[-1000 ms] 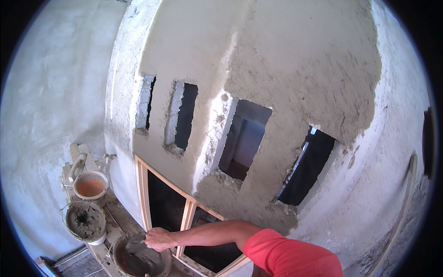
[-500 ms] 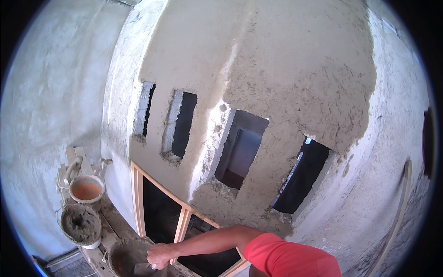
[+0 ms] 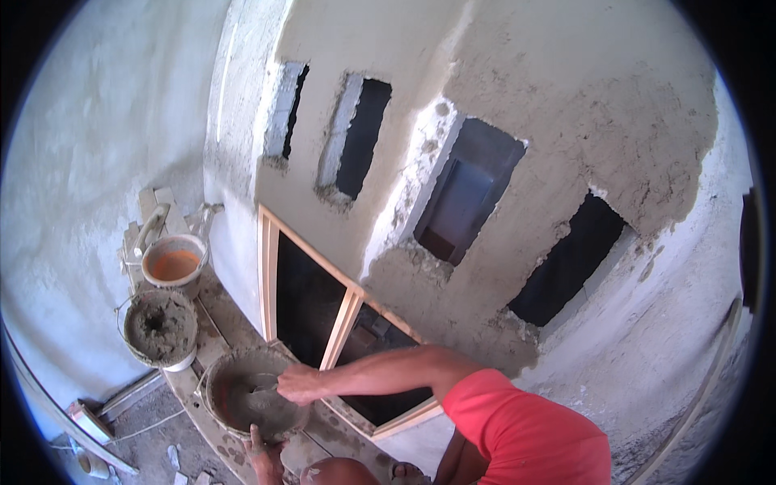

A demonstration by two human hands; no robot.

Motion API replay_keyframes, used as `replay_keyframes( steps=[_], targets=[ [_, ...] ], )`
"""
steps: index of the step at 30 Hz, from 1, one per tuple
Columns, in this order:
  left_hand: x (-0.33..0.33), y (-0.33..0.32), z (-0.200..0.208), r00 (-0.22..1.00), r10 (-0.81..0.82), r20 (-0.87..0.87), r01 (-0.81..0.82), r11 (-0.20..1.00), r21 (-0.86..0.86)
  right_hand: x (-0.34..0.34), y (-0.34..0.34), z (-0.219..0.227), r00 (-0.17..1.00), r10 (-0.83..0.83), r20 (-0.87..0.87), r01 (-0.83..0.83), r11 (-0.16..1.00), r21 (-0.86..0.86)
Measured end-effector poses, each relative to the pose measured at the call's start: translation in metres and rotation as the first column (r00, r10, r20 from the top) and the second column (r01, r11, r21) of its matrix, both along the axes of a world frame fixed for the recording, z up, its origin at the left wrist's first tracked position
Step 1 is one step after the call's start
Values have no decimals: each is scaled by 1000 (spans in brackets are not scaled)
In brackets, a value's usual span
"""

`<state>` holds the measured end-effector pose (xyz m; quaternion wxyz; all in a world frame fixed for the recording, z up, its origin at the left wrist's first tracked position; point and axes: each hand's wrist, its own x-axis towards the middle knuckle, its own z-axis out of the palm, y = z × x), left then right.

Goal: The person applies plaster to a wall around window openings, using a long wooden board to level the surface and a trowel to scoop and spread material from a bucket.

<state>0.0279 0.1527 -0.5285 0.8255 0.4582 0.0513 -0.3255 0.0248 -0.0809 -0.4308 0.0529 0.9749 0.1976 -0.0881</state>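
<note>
My right hand (image 3: 299,384), at the end of the bare arm below a red sleeve, is closed on a trowel whose blade (image 3: 262,388) dips into wet grey mortar. This mortar lies in a wide bucket (image 3: 212,408) on the planks. At the lower edge, my left hand (image 3: 265,454) grips the bucket's near rim, with a finger over the edge. The trowel's handle is hidden in my fist. Left of this bucket stands another bucket (image 3: 194,349) of thick mortar, and behind it a pale bucket (image 3: 200,260) with orange-brown contents.
Wooden planks (image 3: 212,323) carry the buckets. A wooden window frame (image 3: 343,327) stands beside them under a partly plastered wall (image 3: 501,291) with several rough openings. My knee (image 3: 339,471) shows at the bottom. Rubble (image 3: 174,457) litters the floor at lower left.
The view has shifted downward, so the buckets appear higher. My left hand has come into view on the bucket's rim. My right hand stays at the bucket, with the trowel in the mortar.
</note>
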Motion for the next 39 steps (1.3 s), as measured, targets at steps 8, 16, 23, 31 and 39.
replay_keyframes(
  steps=[8, 16, 23, 31, 39],
  targets=[
    [4, 4, 2, 991, -113, -78, 111, 993, -38, -13, 12, 53, 961, -145, -233, 175, 978, 110],
    [-1, 0, 0, 993, -101, -61, 99, 995, -32, 7, -7, 50, 956, -248, 156, 252, 968, -5],
    [7, 5, 13, 992, -68, -109, 68, 998, -2, 1, 13, 38, 985, -71, -156, 82, 994, 67],
    [1, -6, 1, 982, -80, -169, 73, 996, -47, -17, 12, 40, 939, -193, -286, 191, 981, -33],
    [-3, 7, 25, 993, 57, -105, -61, 998, -36, 31, 28, 80, 969, -170, 177, 193, 974, -120]
  ],
)
